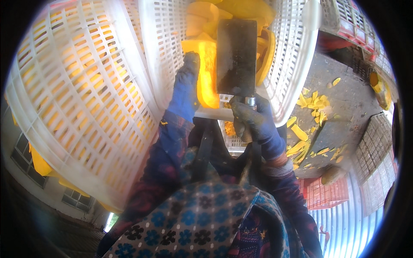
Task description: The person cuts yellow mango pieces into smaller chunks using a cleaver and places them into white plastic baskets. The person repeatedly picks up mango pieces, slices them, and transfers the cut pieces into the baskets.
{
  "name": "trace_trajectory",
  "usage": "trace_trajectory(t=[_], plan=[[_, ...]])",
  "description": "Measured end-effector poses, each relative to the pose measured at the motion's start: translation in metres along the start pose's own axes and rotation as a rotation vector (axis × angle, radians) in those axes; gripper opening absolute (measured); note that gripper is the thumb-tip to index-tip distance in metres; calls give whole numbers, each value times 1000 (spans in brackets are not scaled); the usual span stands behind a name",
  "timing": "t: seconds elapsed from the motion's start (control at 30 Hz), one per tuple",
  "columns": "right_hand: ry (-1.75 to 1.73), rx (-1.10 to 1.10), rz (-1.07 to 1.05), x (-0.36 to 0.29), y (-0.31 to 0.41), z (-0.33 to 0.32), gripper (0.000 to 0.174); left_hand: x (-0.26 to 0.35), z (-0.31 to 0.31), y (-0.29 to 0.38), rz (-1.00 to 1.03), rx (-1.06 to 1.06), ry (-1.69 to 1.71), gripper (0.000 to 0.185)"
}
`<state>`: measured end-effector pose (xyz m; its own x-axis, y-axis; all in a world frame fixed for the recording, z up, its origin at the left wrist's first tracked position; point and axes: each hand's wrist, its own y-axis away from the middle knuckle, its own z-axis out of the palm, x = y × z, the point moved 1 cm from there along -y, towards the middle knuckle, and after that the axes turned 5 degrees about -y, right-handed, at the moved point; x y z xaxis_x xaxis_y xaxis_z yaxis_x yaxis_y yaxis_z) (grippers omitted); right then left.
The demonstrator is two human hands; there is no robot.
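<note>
My left hand, in a dirty blue work glove, grips the left side of a cut piece of orange pumpkin. Its seed cavity faces right. The handle of a broad cleaver is in my gloved right hand. The cleaver's dark rectangular blade points away from me, just right of the piece and hiding part of what lies behind. Beyond it, several yellow-orange pumpkin pieces lie in a white slatted plastic crate.
A large white crate holding orange pieces stands on the left. Peel scraps litter the floor on the right, near stacked crates and a red crate. Orange pulp shows in a container below my hands.
</note>
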<state>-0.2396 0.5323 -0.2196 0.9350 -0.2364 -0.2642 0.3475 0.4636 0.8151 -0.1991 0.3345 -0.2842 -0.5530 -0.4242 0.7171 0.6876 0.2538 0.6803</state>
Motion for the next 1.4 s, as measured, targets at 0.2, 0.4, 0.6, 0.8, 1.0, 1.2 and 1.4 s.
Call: trace_trajectory(t=[0.2, 0.4, 0.6, 0.8, 1.0, 1.2, 1.4], plan=[[48, 51, 32, 5, -1, 2, 37, 4, 8, 5, 102, 110, -247, 44], [69, 50, 1, 5, -1, 2, 38, 15, 22, 15, 71, 72, -66, 40], [-38, 4, -22, 4, -2, 2, 37, 19, 30, 18, -205, 32, 11, 64], [-82, 33, 19, 0, 2, 4, 32, 10, 38, 25, -300, 46, 214, 62], [-143, 1, -6, 5, 0, 2, 35, 15, 39, 16, -209, 75, 4, 61], [-401, -87, 74, 14, -3, -2, 27, 8, 45, 21, -179, 173, -131, 33], [-537, -177, 130, 11, 2, -5, 28, 3, 43, 19, 104, 104, -290, 38]])
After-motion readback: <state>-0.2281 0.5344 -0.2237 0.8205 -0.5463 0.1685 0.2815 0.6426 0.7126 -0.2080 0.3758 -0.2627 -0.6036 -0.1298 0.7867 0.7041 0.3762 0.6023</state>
